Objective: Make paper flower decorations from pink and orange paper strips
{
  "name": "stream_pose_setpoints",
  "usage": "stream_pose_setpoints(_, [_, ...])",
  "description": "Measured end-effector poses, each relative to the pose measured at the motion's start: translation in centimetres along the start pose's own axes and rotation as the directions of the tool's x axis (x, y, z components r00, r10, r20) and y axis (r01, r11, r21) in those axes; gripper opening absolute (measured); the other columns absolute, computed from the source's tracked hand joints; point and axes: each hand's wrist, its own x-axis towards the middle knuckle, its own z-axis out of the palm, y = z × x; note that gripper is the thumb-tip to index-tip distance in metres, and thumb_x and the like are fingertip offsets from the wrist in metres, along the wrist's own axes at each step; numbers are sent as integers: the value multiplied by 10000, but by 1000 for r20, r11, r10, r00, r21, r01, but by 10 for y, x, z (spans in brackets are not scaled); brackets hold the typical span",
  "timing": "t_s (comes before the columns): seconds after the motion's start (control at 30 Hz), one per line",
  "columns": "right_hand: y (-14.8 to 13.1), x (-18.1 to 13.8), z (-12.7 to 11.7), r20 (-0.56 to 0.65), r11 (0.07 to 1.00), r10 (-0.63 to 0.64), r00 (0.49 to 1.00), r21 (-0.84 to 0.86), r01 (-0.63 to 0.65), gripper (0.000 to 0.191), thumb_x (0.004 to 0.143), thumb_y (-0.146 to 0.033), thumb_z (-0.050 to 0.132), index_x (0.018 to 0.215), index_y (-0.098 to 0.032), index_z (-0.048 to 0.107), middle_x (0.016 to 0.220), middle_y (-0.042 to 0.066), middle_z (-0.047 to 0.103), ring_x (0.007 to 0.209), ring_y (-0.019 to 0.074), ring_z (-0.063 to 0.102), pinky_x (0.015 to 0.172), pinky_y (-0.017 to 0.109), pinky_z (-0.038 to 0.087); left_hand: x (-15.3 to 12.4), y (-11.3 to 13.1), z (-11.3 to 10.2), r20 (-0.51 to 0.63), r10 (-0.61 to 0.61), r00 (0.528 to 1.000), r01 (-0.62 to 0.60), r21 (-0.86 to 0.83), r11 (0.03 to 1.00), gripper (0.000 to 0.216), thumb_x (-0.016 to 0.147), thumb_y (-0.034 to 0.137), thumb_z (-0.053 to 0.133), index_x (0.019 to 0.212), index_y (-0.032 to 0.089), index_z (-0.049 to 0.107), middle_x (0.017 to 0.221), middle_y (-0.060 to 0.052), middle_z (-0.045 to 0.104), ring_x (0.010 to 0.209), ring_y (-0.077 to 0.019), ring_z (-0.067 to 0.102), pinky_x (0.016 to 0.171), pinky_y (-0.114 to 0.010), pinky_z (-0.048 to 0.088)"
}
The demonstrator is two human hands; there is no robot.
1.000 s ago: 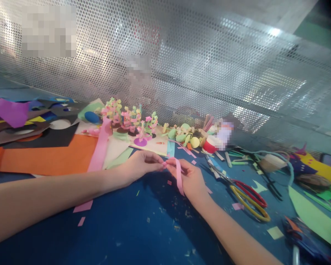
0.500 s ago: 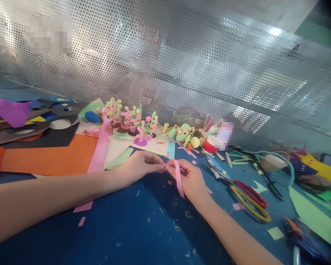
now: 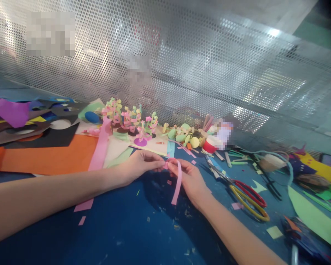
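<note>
A pink paper strip (image 3: 178, 182) is pinched between my two hands over the blue table. My left hand (image 3: 139, 164) grips its coiled end with thumb and fingertips. My right hand (image 3: 191, 178) pinches the same small coil from the other side, and the strip's loose tail arcs over its fingers and hangs down. The fingertips hide part of the coil. To the right of my right hand lie scissors (image 3: 248, 198) with one red and one yellow handle. Under my left forearm runs a long pink paper band (image 3: 99, 147).
Small pink and green paper flower models (image 3: 140, 127) stand behind my hands. Orange paper (image 3: 49, 158) and black sheets lie left. A white-and-red roll (image 3: 210, 144), green paper (image 3: 314, 217) and a dark blue glue-gun-like tool (image 3: 306, 239) are at right. A perforated metal screen (image 3: 182, 66) rises behind.
The strip's loose tail has swung left and hangs lower, away from my right palm. My fingers have shifted slightly around the coil; both hands stay in nearly the same place.
</note>
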Motion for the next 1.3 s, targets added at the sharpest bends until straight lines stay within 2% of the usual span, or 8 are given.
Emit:
stream_pose_setpoints(0.27, [-1, 0, 0, 0, 1000, 3, 1000, 21, -3, 262, 607, -390, 733, 805, -226, 685, 639, -26, 592, 599, 126, 512, 548, 272, 504, -1, 1, 1, -3, -17, 1000, 17, 0, 1000, 164, 715, 303, 651, 739, 144, 680, 701, -16, 654, 648, -100, 548, 653, -214, 426])
stream_pose_setpoints(0.47, [-1, 1, 0, 42, 997, -63, 997, 53, 61, 212, 638, -350, 723, 783, -200, 686, 671, -9, 632, 638, 139, 564, 614, 269, 480, 0, 0, 0, 2, -16, 1000, 16, 6, 1000, 178, 712, 306, 654, 737, 131, 680, 670, -22, 636, 629, -99, 531, 624, -213, 412])
stream_pose_setpoints(0.57, [0, 1, 0, 29, 998, -23, 999, 65, 21, 202, 634, -364, 723, 757, -208, 688, 665, -18, 641, 599, 127, 560, 616, 278, 484, 0, 0, 0, 1, -22, 1000, 22, 9, 1000, 191, 708, 315, 657, 742, 128, 682, 671, -27, 638, 626, -101, 529, 618, -217, 409])
stream_pose_setpoints(0.77, [0, 1, -3, 49, 998, 10, 999, 65, -13, 212, 664, -359, 704, 827, -225, 705, 659, -31, 631, 619, 120, 561, 623, 264, 483, -1, 1, 1, -2, -24, 1000, 24, -3, 1000, 188, 695, 309, 667, 723, 123, 677, 677, -34, 645, 627, -107, 537, 632, -227, 424])
stream_pose_setpoints(0.93, [-4, -1, -1, 70, 990, 41, 997, 129, -50, 173, 648, -331, 721, 764, -205, 692, 673, -20, 656, 577, 99, 559, 573, 233, 479, -1, 3, 1, 0, -25, 1000, 25, -6, 1000, 179, 706, 300, 654, 723, 122, 671, 687, -37, 646, 643, -113, 548, 647, -234, 428])
stream_pose_setpoints(1.07, [-6, -1, 0, 106, 990, 39, 994, 130, -53, 174, 677, -323, 703, 760, -175, 666, 663, -5, 665, 578, 81, 566, 554, 191, 458, -1, 5, 1, 25, -5, 1000, 6, -21, 1000, 157, 716, 270, 647, 710, 114, 661, 654, -24, 627, 616, -98, 529, 625, -221, 412])
stream_pose_setpoints(1.3, [-4, -1, -1, 92, 991, 27, 995, 125, -39, 222, 683, -322, 700, 828, -177, 617, 668, -12, 667, 595, 79, 572, 609, 209, 461, -3, 7, 1, 54, -13, 998, 14, -12, 1000, 167, 722, 286, 642, 727, 120, 638, 695, -28, 645, 674, -115, 569, 677, -240, 422])
